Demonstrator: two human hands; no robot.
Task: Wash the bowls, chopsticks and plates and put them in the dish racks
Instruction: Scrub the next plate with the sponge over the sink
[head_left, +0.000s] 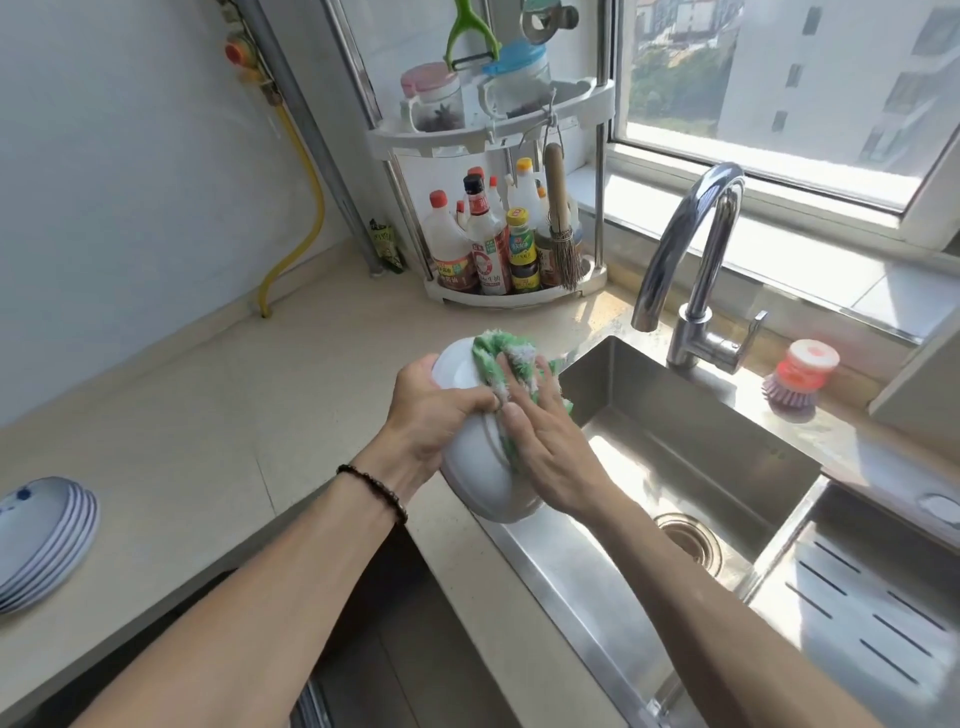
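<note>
Sink: a steel basin sits below and to the right of the work; the bowl is held over its left rim, so a slip would likely drop the bowl onto the steel edge or the surface, and I judge chipping the main risk
Drain tray: a slotted steel tray lies to the right of the basin; whether it serves as the dish rack I cannot tell
Tap: its spout arches over the back of the basin, no water visibly running; lifting the bowl to rinse could knock it against the spout
Plates: a stack of blue-patterned plates rests near the left edge of the surface, well apart from the sink; carrying them across wet-handed could let one slide
Bowl: white, tilted with its base toward the camera; a soapy outside would make it slippery
Left hand: fingers curled round the bowl's rim, gripping it
Right hand: fingers fairly straight, pressing the cloth against the bowl
Cloth: green and white, bunched over the rim; too hard a rub could twist the bowl loose
Scrub brush: stands at the back, right of the tap; out of the way
</note>
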